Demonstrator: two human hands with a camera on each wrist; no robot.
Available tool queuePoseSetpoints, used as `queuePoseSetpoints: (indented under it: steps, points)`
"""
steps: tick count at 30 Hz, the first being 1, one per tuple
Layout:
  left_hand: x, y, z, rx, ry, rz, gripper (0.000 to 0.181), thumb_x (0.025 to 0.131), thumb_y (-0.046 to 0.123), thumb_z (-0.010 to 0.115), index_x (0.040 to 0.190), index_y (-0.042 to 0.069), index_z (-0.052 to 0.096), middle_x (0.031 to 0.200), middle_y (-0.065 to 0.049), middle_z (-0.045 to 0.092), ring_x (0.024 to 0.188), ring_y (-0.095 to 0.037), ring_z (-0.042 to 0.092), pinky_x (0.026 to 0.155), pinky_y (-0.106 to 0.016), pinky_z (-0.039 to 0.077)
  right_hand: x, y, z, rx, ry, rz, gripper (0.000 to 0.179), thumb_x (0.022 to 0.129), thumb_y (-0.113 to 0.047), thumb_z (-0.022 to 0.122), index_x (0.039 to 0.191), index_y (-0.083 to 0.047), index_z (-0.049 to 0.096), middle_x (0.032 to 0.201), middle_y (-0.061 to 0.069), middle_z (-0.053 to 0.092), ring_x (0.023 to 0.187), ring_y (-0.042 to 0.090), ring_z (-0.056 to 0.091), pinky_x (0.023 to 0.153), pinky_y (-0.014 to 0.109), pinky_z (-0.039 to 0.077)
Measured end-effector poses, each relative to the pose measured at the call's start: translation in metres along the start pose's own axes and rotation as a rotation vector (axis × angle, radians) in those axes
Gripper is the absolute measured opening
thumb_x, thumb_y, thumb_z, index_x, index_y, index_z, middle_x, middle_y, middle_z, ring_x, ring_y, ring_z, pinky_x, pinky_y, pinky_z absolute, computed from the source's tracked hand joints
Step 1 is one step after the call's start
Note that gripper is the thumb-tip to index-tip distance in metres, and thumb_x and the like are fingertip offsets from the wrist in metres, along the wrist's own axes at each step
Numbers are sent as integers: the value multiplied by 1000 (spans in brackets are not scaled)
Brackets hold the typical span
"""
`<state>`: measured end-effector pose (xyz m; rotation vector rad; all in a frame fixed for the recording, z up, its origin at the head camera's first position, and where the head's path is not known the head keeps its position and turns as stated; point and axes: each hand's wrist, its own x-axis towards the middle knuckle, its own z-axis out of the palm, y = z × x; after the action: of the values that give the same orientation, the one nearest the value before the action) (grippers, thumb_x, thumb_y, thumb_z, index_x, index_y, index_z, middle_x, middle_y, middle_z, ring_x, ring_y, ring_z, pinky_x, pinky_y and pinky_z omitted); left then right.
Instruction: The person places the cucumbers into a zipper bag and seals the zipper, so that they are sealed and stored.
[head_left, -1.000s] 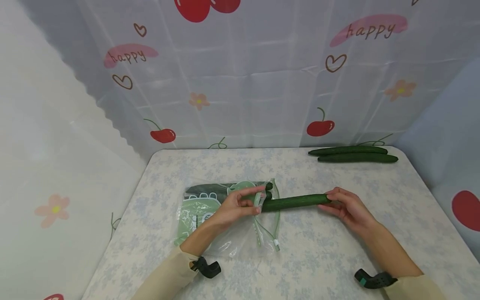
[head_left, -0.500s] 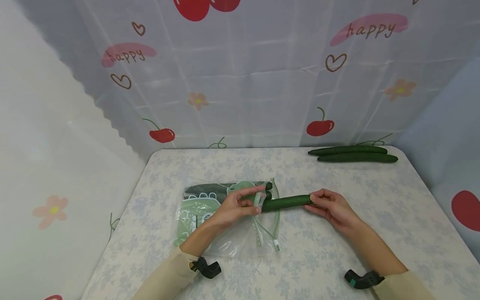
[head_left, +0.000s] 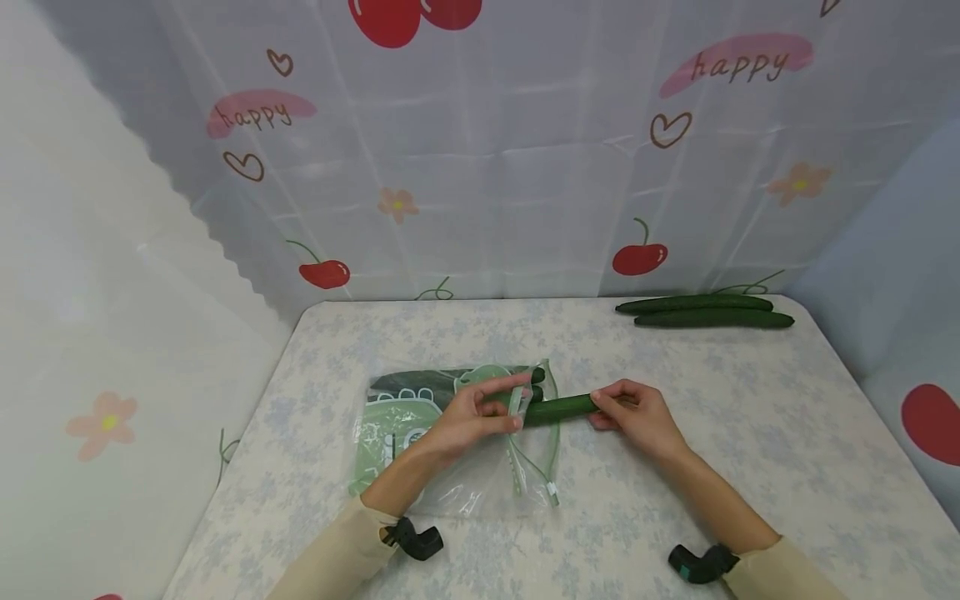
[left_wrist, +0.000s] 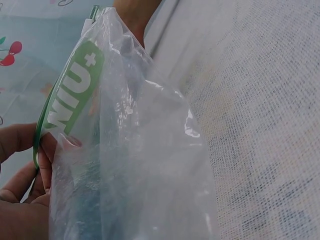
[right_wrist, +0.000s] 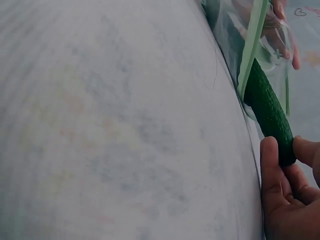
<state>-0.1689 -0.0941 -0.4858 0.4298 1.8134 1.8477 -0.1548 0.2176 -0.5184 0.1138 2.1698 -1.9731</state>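
A clear zip bag (head_left: 465, 492) with green print lies flat on the table, its mouth facing right. My left hand (head_left: 461, 421) pinches the upper layer of the bag's mouth; in the left wrist view its fingers grip the green zip edge of the bag (left_wrist: 150, 165). A cucumber (head_left: 561, 408) reaches partway into the mouth. My right hand (head_left: 637, 412) pinches that cucumber's outer end between thumb and fingers, as the right wrist view of the cucumber (right_wrist: 270, 110) also shows. Other cucumbers (head_left: 420, 379) lie inside the bag along its far side, their tips at the opening.
Two more cucumbers (head_left: 708, 317) lie side by side at the table's far right corner. A white zip slider (head_left: 552, 488) sits at the near corner of the bag's mouth. Printed curtains (head_left: 510, 192) rise behind the table (head_left: 600, 517) and at both sides.
My right hand has moved left, pushing the cucumber deeper into the bag, so less of it shows outside. The left hand keeps its hold on the bag's mouth.
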Motion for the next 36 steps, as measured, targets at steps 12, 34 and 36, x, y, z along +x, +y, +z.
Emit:
queuePoseSetpoints:
  steps: [12, 34, 36]
  points:
    - [-1, 0, 0, -8, 7, -10, 72, 93, 1, 79, 160, 15, 54, 70, 10, 66, 73, -8, 58, 81, -23, 54, 2, -7, 17, -354, 22, -103, 33, 104, -35, 73, 106, -2, 76, 73, 15, 69, 56, 18, 65, 56, 31, 58]
    - [-1, 1, 1, -9, -3, -15, 72, 94, 1, 78, 160, 14, 53, 71, 8, 69, 76, -12, 62, 82, -22, 54, 10, -12, 33, -346, -250, -131, 29, 105, -18, 71, 123, 5, 74, 102, 19, 80, 75, 18, 74, 69, 29, 63]
    - [1, 1, 2, -11, -4, -14, 72, 94, 1, 78, 161, 12, 52, 71, 7, 68, 75, -12, 61, 81, -23, 54, 11, -12, 35, -354, -259, -133, 28, 105, -19, 71, 121, 3, 75, 100, 18, 80, 74, 17, 74, 68, 29, 62]
